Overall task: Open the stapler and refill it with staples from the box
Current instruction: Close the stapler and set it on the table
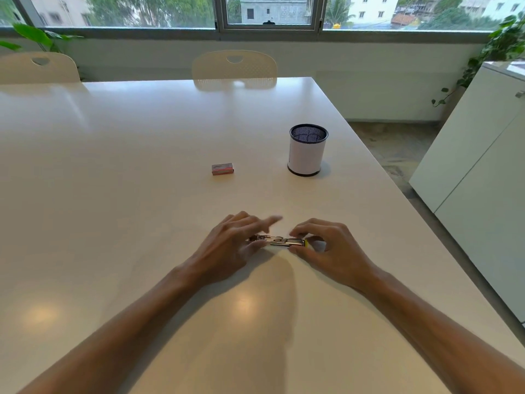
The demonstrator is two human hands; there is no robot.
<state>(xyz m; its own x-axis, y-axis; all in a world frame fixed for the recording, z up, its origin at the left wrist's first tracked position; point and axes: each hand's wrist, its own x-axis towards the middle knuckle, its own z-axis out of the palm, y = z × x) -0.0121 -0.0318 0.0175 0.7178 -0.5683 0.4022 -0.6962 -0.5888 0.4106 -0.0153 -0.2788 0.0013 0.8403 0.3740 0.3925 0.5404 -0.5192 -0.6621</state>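
A small metal stapler (279,241) with a yellow end lies flat on the white table (113,180) in front of me. My right hand (326,245) pinches its yellow right end between thumb and fingers. My left hand (235,243) holds the left end, with its index finger lifted and blurred above the metal. Whether the stapler's top is lifted I cannot tell. The small pink and grey staple box (222,168) rests shut on the table, well beyond both hands.
A white pen cup with a dark mesh rim (307,150) stands to the right of the box. Two cream chairs (234,68) line the table's far edge. The table's right edge runs diagonally, with a white cabinet (477,166) beyond it.
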